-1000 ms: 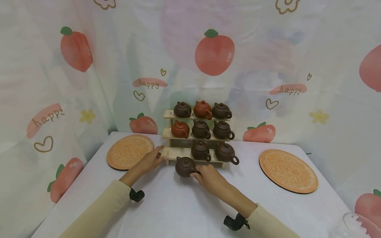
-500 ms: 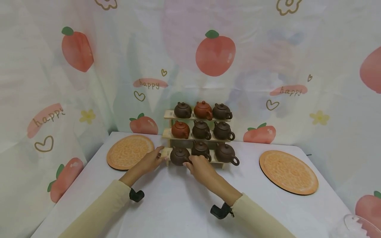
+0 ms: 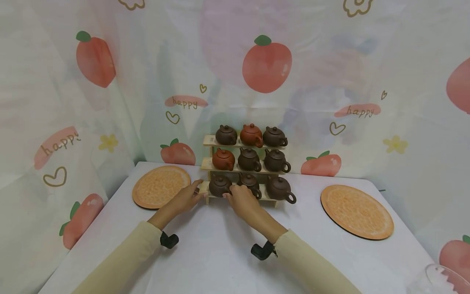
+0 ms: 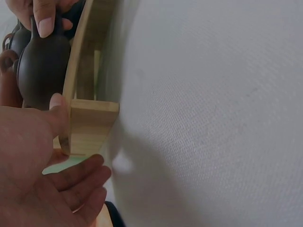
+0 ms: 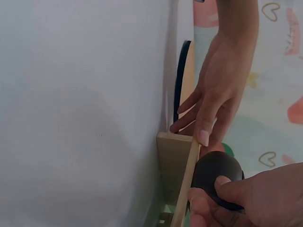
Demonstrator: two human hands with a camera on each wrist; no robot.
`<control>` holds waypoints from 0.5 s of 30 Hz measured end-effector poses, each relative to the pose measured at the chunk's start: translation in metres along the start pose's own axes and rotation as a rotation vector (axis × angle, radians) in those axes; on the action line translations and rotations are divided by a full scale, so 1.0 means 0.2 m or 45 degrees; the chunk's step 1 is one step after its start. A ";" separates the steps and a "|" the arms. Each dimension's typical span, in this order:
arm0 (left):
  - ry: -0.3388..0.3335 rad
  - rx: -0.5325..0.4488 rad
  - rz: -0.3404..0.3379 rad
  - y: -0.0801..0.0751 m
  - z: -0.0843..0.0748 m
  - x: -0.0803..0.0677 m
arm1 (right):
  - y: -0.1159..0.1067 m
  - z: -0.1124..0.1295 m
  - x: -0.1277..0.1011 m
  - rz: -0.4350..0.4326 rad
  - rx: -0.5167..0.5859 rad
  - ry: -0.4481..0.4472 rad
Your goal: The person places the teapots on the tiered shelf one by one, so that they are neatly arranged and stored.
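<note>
A three-tier wooden shelf (image 3: 209, 140) holds several small teapots, most dark brown and two reddish. At the left of its bottom tier is a dark brown teapot (image 3: 219, 186), which my right hand (image 3: 244, 202) pinches by the handle side. In the right wrist view this teapot (image 5: 215, 170) sits upright on the board, my thumb pressed against it. My left hand (image 3: 186, 197) holds the left end of the bottom board, thumb on top, as the left wrist view shows; its other fingers extend below the board (image 4: 94, 108). The teapot's handle is mostly hidden by my right fingers.
Two other dark teapots, a middle one (image 3: 248, 179) and a right one (image 3: 278, 188), share the bottom tier. Round orange-patterned mats lie at left (image 3: 159, 188) and right (image 3: 356, 211) on the white table (image 3: 220, 253). A clear glass container (image 3: 437, 279) is at the lower right.
My right hand has carried the dark teapot from in front of the shelf up and back onto the left of the bottom tier. The left hand has stayed at the shelf's end.
</note>
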State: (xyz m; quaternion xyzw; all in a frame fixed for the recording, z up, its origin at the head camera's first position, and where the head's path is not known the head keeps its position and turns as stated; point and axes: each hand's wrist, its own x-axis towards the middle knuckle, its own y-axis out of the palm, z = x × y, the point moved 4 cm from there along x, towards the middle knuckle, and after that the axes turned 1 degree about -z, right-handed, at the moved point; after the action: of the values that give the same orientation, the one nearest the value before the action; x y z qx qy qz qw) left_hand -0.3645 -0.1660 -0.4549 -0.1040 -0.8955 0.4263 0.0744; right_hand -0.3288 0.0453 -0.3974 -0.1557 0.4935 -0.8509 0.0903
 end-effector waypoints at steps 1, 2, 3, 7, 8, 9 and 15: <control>-0.002 0.000 -0.001 0.00 0.00 0.00 | 0.00 0.00 0.00 0.003 -0.001 0.004; -0.003 0.001 -0.002 0.00 0.00 0.00 | 0.00 0.00 0.01 0.009 0.005 0.014; 0.000 0.000 -0.003 0.00 0.00 0.00 | 0.00 -0.01 0.01 0.017 0.013 0.025; 0.014 -0.008 -0.003 0.00 0.00 0.01 | 0.00 -0.01 0.02 0.033 0.024 0.028; 0.017 -0.013 -0.001 0.00 0.00 0.01 | 0.00 -0.01 0.02 0.037 0.023 0.030; 0.019 -0.018 0.002 0.00 -0.01 0.01 | 0.00 -0.01 0.02 0.038 0.016 0.029; -0.007 -0.033 0.025 0.01 -0.01 0.02 | 0.00 -0.02 0.02 0.047 -0.004 0.052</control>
State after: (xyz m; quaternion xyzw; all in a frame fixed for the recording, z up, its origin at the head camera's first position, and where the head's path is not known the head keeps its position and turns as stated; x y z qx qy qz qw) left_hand -0.3670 -0.1629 -0.4560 -0.1128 -0.9001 0.4156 0.0664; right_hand -0.3346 0.0478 -0.3980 -0.1293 0.4993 -0.8514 0.0955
